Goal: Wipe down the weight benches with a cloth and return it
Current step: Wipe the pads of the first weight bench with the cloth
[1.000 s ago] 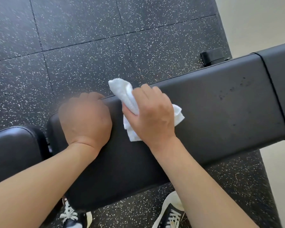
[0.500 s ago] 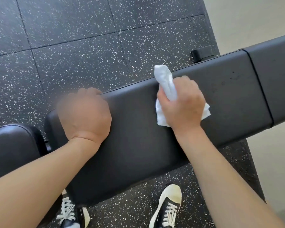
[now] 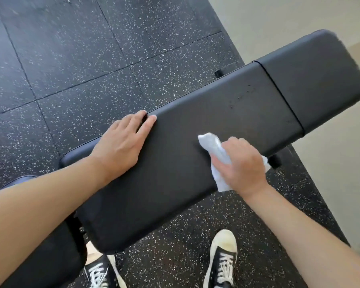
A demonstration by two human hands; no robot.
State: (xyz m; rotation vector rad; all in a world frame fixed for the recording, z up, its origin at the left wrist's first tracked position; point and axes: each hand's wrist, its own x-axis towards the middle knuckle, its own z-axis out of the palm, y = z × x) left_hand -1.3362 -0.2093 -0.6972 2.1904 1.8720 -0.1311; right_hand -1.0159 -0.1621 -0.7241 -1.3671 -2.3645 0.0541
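Wiping the long black padded vinyl weight bench (image 3: pixel 175 179)

My right hand (image 3: pixel 240 163) curls round the crumpled white cloth (image 3: pixel 211 145), pressing it onto the pad near its front edge; my left hand (image 3: pixel 121 142) lies flat, fingers straight, bracing the far edge. Bunched this tight, the cloth could skip the dark specks near the seam.

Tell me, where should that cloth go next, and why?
Probably a sweep toward the dark specks near the seam. The right hand grips the cloth at the near edge of the bench, the left hand rests flat, and those specks look unwiped.
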